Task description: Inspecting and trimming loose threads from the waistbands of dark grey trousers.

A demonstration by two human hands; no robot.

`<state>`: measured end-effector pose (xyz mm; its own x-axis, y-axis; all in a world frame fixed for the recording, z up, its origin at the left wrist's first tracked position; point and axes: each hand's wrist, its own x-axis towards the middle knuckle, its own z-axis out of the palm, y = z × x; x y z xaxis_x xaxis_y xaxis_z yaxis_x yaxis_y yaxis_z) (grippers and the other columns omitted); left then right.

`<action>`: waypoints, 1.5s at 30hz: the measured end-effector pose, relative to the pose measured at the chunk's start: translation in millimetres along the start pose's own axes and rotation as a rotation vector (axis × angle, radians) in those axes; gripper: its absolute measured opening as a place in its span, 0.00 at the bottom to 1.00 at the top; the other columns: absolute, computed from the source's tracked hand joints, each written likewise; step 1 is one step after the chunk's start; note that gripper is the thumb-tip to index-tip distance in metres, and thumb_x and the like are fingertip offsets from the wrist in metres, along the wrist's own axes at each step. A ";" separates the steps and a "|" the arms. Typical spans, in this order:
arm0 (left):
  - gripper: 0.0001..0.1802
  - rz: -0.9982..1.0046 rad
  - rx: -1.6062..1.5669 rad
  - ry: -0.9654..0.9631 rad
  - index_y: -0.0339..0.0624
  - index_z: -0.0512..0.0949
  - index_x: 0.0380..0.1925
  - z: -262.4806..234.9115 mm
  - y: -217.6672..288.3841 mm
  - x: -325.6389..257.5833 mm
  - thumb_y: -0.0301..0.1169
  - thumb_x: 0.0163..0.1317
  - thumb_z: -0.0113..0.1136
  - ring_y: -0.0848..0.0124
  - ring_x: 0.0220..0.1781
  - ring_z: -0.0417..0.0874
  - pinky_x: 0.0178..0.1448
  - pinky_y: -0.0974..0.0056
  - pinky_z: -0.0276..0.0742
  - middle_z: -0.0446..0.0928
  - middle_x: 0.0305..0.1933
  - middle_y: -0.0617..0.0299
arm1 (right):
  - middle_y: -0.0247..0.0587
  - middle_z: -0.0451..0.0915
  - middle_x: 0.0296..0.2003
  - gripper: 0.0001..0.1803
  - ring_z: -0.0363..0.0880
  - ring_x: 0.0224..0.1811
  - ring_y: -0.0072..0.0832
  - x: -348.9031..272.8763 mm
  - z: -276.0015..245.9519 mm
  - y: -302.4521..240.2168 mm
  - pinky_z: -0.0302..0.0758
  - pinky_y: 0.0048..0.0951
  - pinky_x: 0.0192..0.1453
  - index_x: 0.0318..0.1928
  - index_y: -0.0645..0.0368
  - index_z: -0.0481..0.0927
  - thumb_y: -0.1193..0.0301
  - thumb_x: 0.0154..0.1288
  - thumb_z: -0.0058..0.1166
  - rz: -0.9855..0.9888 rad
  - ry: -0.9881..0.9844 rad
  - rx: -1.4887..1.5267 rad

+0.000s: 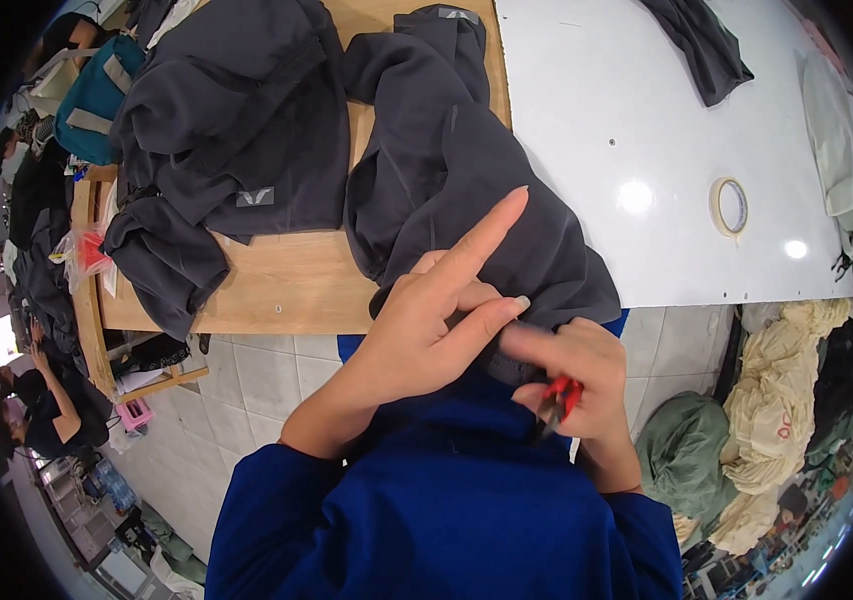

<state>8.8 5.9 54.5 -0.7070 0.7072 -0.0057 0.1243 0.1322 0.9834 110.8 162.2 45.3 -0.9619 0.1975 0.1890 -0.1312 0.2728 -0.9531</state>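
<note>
A dark grey garment [487, 180] lies over the table's front edge and reaches down towards my lap. Above its near end is my left hand [437, 325], its index finger stretched out and its thumb pressed against the curled fingers. What sits in that pinch, if anything, is too small to tell. In the palm of my right hand [587, 370] is a pair of red-handled thread snips [559, 400], dark blades pointing down. The right thumb and index finger are smeared by motion beside the garment's edge, close to my left fingertips.
More dark grey garments [237, 130] are heaped on the wooden table [257, 290] at left. On the white tabletop [617, 230] lie a tape roll [729, 207] and a dark cloth piece [702, 50]. Cream fabric [782, 400] and a green bundle [687, 440] fill the right. People work at far left.
</note>
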 end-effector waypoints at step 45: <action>0.40 0.038 -0.294 -0.059 0.32 0.46 0.70 -0.7 -7.9 1.8 0.23 0.63 0.55 0.86 0.28 0.72 0.48 0.77 0.62 0.80 0.24 0.69 | 0.31 0.71 0.15 0.14 0.68 0.15 0.24 -12.1 -1.5 8.5 0.59 0.24 0.23 0.25 0.54 0.78 0.76 0.38 0.73 -0.037 0.045 0.370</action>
<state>6.1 5.7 46.9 -0.6632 0.7478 0.0296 -0.0637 -0.0957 0.9934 121.7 163.5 35.3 -0.9444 0.2376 0.2274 -0.2515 -0.0761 -0.9649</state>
